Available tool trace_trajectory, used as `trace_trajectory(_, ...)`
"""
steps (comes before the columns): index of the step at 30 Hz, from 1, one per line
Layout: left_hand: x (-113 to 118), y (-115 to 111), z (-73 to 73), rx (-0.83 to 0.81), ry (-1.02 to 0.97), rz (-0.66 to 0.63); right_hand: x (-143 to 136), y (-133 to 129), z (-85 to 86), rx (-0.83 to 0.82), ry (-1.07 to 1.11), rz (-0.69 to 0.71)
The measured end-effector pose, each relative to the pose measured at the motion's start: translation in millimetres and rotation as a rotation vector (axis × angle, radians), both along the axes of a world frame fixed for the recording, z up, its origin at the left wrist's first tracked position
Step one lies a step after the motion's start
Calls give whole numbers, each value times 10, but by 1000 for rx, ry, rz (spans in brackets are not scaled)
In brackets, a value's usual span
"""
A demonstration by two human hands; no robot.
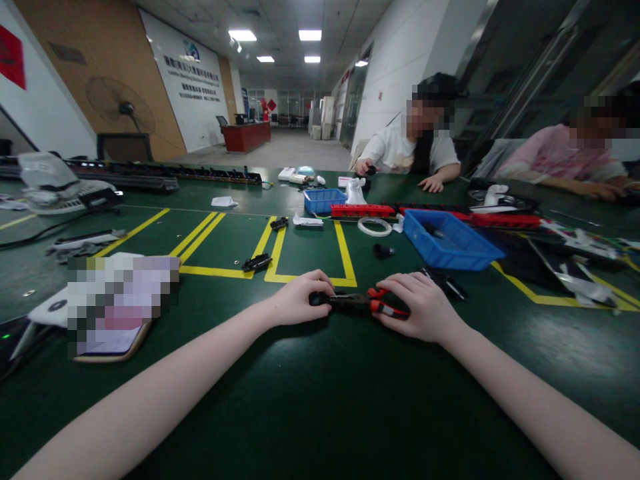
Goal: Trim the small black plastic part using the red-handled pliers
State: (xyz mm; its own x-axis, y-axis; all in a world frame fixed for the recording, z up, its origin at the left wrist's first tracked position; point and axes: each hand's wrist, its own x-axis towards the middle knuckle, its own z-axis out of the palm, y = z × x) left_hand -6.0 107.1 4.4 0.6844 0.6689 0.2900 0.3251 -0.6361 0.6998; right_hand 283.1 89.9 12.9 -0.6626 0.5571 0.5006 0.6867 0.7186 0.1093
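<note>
Pliers have a black cap and blue tray beyond

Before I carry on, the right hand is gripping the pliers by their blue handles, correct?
Not quite: the right hand is gripping the pliers by their handles, but those are red and black, as the head view shows.
</note>
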Motion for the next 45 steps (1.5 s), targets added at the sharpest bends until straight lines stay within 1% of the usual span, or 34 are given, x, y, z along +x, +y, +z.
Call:
trace_trajectory(8,-7,19,-2,6,-23,-27,4,-2,6,-7,-19,32)
trace_trajectory(12,-13,36,8,-18,-13,-51,2,-5,1,-15,-28,32)
trace_trajectory(18,-12,38,34,42,-2,-103,-5,-2,4,-6,-27,35)
trace_trajectory(27,-11,54,32,61,15,-121,0,-4,12,14,-11,45)
trace_trajectory(36,-13,25,48,52,103,-70,-24,-20,22,-42,-14,32)
trace_trajectory(39,-11,22,47,47,120,-56,-25,-20,23,-30,-13,34)
trace_trajectory(45,6,27,60,74,115,-67,-27,-31,39,7,11,28)
